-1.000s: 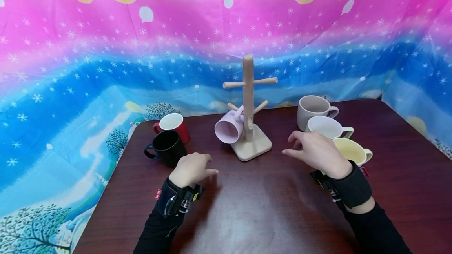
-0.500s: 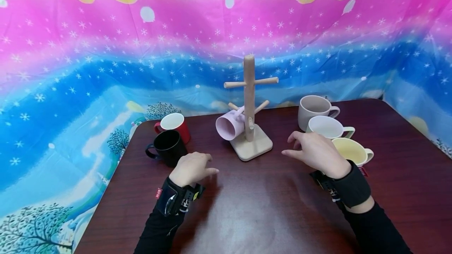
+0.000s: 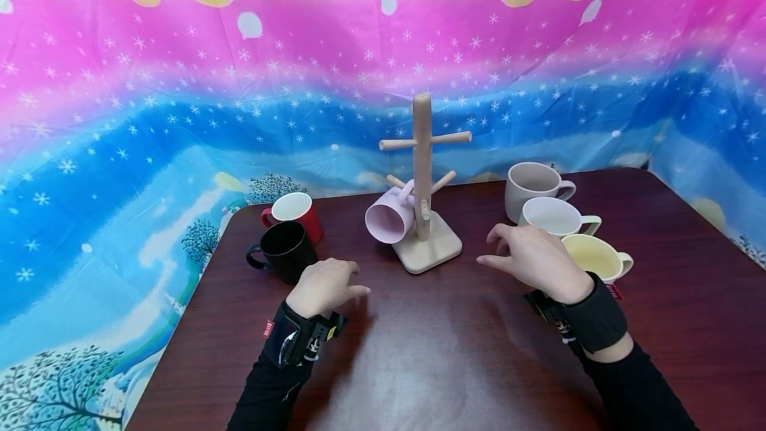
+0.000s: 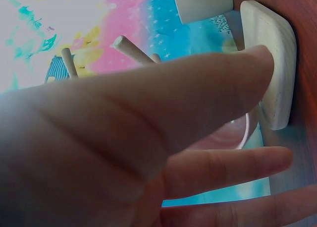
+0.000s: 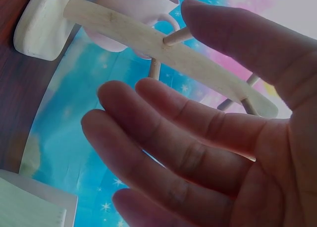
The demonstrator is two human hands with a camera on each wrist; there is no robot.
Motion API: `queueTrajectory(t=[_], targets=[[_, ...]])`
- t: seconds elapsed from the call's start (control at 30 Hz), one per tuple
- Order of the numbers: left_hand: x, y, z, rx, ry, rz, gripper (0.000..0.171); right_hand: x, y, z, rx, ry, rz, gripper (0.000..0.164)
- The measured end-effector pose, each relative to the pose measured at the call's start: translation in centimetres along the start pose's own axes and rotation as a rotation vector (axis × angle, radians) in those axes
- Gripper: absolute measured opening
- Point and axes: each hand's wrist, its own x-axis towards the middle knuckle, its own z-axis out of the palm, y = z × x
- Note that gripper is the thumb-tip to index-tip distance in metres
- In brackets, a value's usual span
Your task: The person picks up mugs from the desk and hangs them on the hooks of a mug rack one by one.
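Note:
A wooden mug tree stands mid-table on a square base. From one of its lower left pegs a lilac mug hangs by its handle, mouth tilted toward me. My left hand hovers over the table with loose fingers, holding nothing; just behind it is a black mug. Palm down, my right hand floats right of the base, thumb apart from the fingers, with nothing in its grasp. It partly covers a white mug with a pale green handle and a yellow mug.
A red mug, white inside, stands behind the black one. At the back right is a grey mug. Bare pegs stick out from the post. A printed cloth hangs behind the dark wooden table.
Both hands have stayed almost still. The hanging lilac mug has tipped slightly, its mouth a little lower than half a second ago. The head view has shifted very slightly.

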Motion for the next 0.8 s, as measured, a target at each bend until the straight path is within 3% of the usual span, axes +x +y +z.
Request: queueTrajectory(t=[0.8], targets=[[-0.04, 0.02, -0.12, 0.008, -0.007, -0.007, 0.042, -0.02, -0.10, 0.00, -0.003, -0.007, 0.001, 0.033]])
